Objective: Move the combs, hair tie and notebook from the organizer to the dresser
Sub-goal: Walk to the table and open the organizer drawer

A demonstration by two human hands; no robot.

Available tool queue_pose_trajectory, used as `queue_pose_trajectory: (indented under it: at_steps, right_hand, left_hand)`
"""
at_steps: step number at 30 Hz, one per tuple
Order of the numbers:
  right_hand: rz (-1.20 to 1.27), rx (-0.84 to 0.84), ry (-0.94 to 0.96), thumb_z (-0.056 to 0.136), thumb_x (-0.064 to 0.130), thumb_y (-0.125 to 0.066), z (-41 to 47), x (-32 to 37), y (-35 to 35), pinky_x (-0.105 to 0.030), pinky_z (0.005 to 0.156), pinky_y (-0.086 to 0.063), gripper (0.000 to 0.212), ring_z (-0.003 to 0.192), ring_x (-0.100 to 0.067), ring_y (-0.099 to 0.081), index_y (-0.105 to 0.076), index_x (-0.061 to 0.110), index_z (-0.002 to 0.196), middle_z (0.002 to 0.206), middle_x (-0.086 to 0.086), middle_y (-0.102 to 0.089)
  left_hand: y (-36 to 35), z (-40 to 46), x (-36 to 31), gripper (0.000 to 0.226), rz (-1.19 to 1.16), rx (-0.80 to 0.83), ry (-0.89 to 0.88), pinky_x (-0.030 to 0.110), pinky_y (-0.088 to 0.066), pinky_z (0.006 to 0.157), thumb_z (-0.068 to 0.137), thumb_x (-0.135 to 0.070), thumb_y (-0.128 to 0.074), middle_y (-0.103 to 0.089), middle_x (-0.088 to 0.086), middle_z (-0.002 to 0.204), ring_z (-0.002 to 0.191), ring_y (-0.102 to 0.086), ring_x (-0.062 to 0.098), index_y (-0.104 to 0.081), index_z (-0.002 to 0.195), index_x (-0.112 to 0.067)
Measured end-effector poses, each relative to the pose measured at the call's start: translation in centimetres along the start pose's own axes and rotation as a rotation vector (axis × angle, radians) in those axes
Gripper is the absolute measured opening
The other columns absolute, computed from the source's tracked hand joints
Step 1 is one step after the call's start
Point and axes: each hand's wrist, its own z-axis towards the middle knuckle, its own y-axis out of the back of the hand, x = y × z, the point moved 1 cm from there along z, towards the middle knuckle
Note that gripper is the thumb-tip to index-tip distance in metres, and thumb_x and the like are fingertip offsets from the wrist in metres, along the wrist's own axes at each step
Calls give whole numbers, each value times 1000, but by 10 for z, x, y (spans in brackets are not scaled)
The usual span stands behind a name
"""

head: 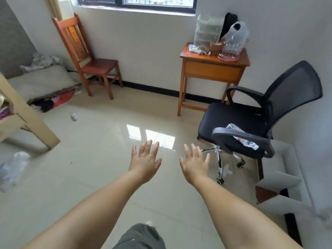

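Note:
My left hand [145, 159] and my right hand [195, 164] are stretched out in front of me over the tiled floor, fingers spread, palms down, holding nothing. Far ahead at the back right, a clear plastic drawer organizer [207, 31] stands on a small orange wooden dresser [213, 69] against the wall. Small cluttered items [199, 49], a brown cup [216, 46] and a clear plastic bag [235, 38] sit on the dresser top beside the organizer. I cannot make out combs, a hair tie or a notebook at this distance.
A black mesh office chair [251, 121] with a plastic bottle on its seat stands to the right of my hands, in front of the dresser. A wooden chair [89, 58] is at the back left. Bedding lies at far left, white shelves [280, 178] at right.

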Motion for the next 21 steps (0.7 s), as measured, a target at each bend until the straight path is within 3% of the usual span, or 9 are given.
queue_pose_trajectory:
  at_steps: [9,21]
  right_hand:
    - [-23,-92,-219,95,46,-19,259,-58,70,-56,114,-2,56,146,-22,-2,-4,29,147,159,-3,-7]
    - [-55,-160,-225,96,47,-21,593,-121,165,-54,115,-6,56,146,-24,-8,-8,29,147,158,-5,-14]
  left_hand:
    - [38,306,-36,60,-23,39,-160,51,2,116,95,-46,-19,-6,6,159,146,0,21,1,147,-24]
    - [87,646,-57,59,-47,-12,-152,52,-1,118,95,-46,-20,-10,6,158,146,-2,22,-2,147,-25]
